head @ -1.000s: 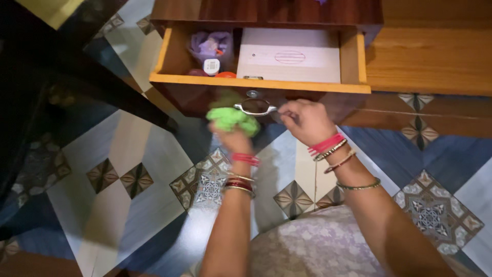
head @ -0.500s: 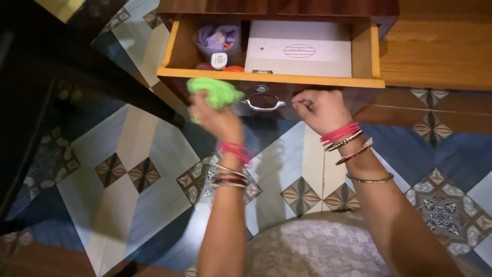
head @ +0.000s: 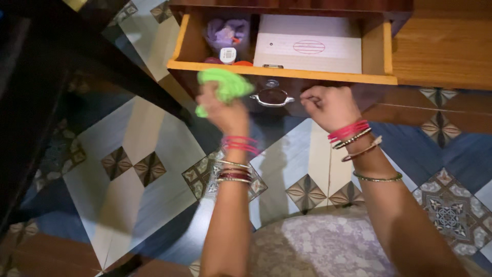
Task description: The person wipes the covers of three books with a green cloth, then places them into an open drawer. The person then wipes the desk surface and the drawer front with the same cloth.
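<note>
My left hand (head: 224,113) grips a bright green cloth (head: 225,84) and holds it against the dark front of an open wooden drawer (head: 287,74), just left of the metal handle (head: 272,97). My right hand (head: 330,106) is closed into a loose fist right of the handle, touching the drawer front; whether it pinches anything is unclear. Inside the drawer lie a white box (head: 309,50), a purple bundle (head: 228,33) and a small white device (head: 227,54). Both wrists wear red and metal bangles.
The drawer belongs to a wooden cabinet (head: 446,51) that extends to the right. Patterned blue, white and brown floor tiles (head: 133,164) lie below. A dark piece of furniture (head: 31,92) fills the left side. My lap in a floral garment (head: 323,246) is at the bottom.
My left hand has carried the green cloth up and left along the drawer front, from by the handle to near the drawer's top edge. My right hand has let go of the handle and hardly moved since.
</note>
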